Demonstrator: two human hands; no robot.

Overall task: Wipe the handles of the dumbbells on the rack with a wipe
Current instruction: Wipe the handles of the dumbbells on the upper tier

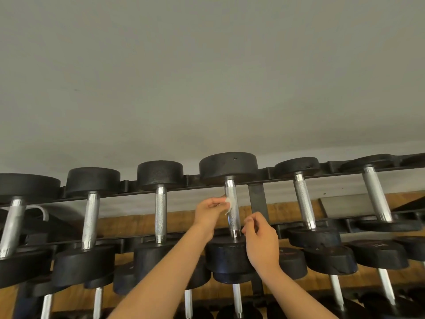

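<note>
The wipe (228,204), a small crumpled white scrap, is pressed against the upper half of the metal handle (234,218) of the dumbbell (227,165) that sits fourth from the left on the top row. Your left hand (210,211) pinches that wipe between its fingertips and thumb, coming at the handle from the left side. Your right hand (262,240) is just beside the lower end of the same handle, on its right. Its fingers are curled and its thumb is near the forefinger, but you cannot tell whether it pinches anything or touches the metal. The dumbbell lies tilted in the rack (257,199), its far black head up on the back rail and its near head low, close to your wrists. A dark upright strut of the rack stands just to the right of the handle. More dumbbells lie in the same way on both sides: the left neighbour (160,212) and the right neighbour (303,201) each show a bare knurled grip. A lower row (236,300) of dumbbells shows beneath your forearms. Behind the rack runs a wooden panel (138,223), and above it a plain grey wall (207,77) fills the upper part of the view.
</note>
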